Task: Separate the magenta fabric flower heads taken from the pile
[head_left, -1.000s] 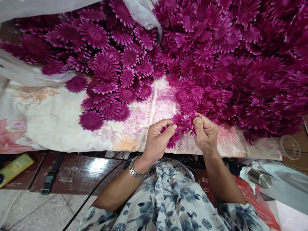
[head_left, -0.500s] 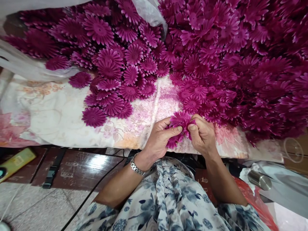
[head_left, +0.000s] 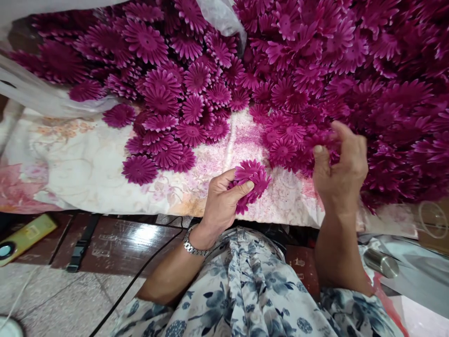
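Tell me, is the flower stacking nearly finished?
Not nearly. Done: a small stack of purple flowers sits gripped in the left hand. In hand: the right hand reaches into the loose flower heap, fingers open. Left: that huge heap, plus flat flowers on the cloth.

Left hand (head_left: 220, 202): silver metal link watch (head_left: 192, 247) on wrist. Right hand (head_left: 342, 168): bare, no jewellery. Shirt (head_left: 252, 290): white w/ blue-grey floral print, short sleeves, front button placket.

Magenta daisy-shaped flower stack (head_left: 250, 180), pinched upright.
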A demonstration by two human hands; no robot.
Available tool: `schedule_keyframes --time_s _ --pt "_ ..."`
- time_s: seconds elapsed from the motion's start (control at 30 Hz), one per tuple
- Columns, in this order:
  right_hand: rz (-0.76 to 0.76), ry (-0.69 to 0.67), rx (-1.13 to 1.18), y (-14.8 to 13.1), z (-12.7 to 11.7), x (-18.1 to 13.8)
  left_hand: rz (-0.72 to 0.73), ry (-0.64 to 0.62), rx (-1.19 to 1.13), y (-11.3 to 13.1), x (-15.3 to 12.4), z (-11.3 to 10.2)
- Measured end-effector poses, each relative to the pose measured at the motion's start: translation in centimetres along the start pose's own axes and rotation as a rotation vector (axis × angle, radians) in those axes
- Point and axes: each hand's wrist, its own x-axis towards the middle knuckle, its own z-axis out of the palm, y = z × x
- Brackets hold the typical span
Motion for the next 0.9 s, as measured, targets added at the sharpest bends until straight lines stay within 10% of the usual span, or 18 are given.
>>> schedule_keyframes --time_s 0.1,0.3,0.9 --pt "-0.027 -0.056 0.078 -0.6 -0.3 0.6 -0.005 0.005 -0.003 -0.3 0.0 0.0" --pt "0.344 -0.609 0.879 -3.9 2.0 -3.1 0.046 -0.02 0.025 -1.1 -0.1 0.1" --pt "0.447 -0.384 0.791 -3.0 2.4 -4.6 0.177 0.106 0.063 -1.1 0.0 0.1"
